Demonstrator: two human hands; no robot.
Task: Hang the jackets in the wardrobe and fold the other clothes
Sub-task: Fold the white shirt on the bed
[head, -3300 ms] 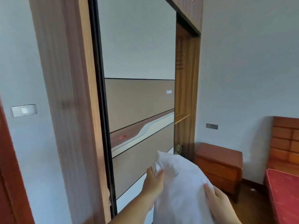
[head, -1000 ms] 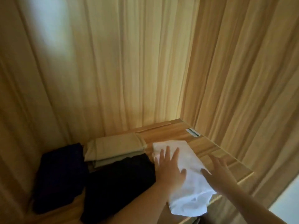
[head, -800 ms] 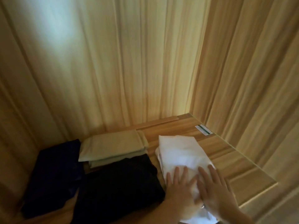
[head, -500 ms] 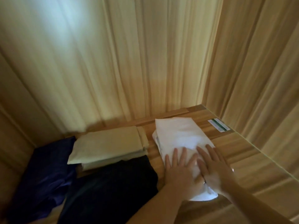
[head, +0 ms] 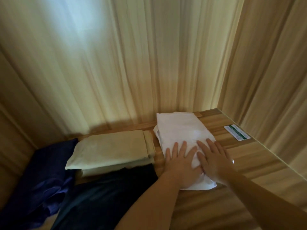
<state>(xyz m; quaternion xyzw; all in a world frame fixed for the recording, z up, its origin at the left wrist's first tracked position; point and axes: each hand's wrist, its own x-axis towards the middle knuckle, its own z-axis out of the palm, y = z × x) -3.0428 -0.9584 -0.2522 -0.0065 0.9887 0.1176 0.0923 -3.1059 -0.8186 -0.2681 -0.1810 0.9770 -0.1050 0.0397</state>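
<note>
Now both hands, left (head: 180, 163) and right (head: 214, 159), still press flat on the white garment (head: 181, 128), pushed deeper onto the shelf (head: 249, 156).

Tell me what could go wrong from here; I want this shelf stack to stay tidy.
Both hands, left hand and right hand, press flat on the near end of the folded white garment. Pushing further could bunch its folds or slide it against the back wall. Its left edge lies close to the beige folded clothes, so a sideways nudge might skew that pile.
</note>
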